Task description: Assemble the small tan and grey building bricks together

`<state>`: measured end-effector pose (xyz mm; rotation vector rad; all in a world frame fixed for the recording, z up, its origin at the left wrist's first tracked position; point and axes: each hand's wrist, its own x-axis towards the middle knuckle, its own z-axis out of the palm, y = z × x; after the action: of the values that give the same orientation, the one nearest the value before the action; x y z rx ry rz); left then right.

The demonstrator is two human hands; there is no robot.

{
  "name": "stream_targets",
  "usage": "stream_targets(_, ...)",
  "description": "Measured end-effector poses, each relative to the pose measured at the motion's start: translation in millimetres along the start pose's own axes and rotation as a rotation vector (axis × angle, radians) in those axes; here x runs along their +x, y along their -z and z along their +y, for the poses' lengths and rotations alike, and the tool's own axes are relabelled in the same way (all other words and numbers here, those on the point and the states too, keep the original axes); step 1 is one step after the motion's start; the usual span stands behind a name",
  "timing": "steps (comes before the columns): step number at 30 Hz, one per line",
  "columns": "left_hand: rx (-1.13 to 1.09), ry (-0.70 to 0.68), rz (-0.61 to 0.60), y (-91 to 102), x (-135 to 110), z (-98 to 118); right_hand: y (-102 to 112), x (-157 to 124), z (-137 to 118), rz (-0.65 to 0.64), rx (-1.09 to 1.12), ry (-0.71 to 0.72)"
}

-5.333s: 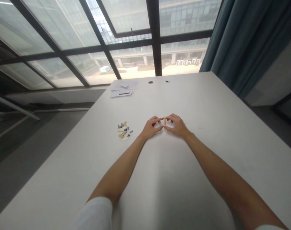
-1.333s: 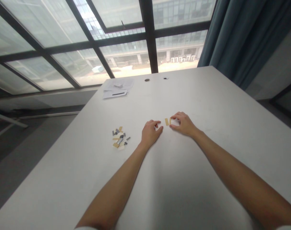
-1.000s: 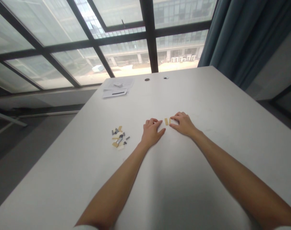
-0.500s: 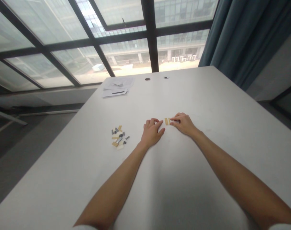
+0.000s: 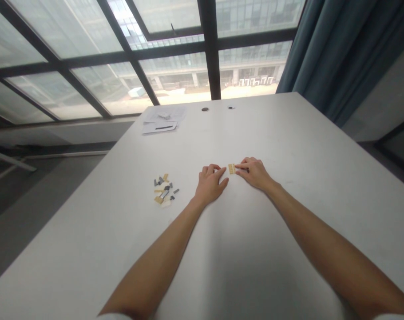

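Two small tan studded building plates (image 5: 231, 169) lie side by side on the white table, with hardly any gap visible between them. My right hand (image 5: 253, 171) grips the right-hand plate at its ends between thumb and forefinger. Just left of the plates, my left hand (image 5: 211, 183) rests on the table, its thumb and forefinger apart and nothing seen between them. Farther left lies a loose pile of small building pieces (image 5: 164, 194) in tan, grey, dark grey and cream.
Papers (image 5: 162, 122) lie at the table's far left corner. Two round holes, one a dark cable hole (image 5: 205, 109), sit near the far edge. Behind the white table (image 5: 268, 249) are windows, with a blue curtain (image 5: 335, 58) at the right.
My right hand has moved slightly left with its tan plate, and the gap between the two plates has closed. My left hand has stayed almost still.
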<state>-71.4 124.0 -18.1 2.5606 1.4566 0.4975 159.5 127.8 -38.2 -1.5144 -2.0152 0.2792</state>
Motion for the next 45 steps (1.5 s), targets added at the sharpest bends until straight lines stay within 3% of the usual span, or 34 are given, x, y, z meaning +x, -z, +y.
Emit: stream_targets(45,0.012,0.015,-0.007,-0.4,1.2,1.0,2.2,1.1,-4.1,-0.018,0.008,-0.010)
